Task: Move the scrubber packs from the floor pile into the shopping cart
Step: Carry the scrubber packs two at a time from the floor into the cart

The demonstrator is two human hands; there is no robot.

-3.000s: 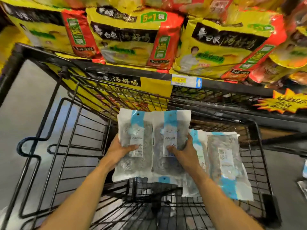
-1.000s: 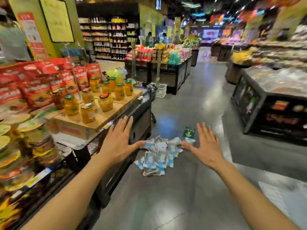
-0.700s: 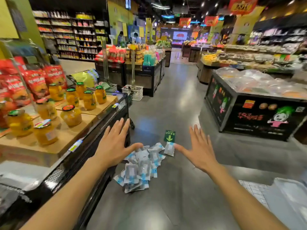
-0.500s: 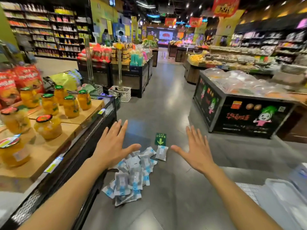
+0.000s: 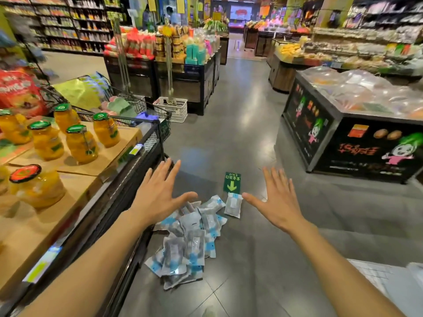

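Two hands empty, fingers spread: left hand [image 5: 158, 197] and right hand [image 5: 277, 202] above pile | scrubber packs [image 5: 190, 239] heaped on floor just before green arrow sticker [image 5: 231, 183] | step: reaching | next: likely lower, grip packs; cart unseen

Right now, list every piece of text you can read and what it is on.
"EXIT", upside down, above an arrow: green floor sticker.
Characters beside it: too blurred.
Red characters on the black display bin: unreadable.
Jar lids, scrubber packs, shelf tags: too small or blurred.
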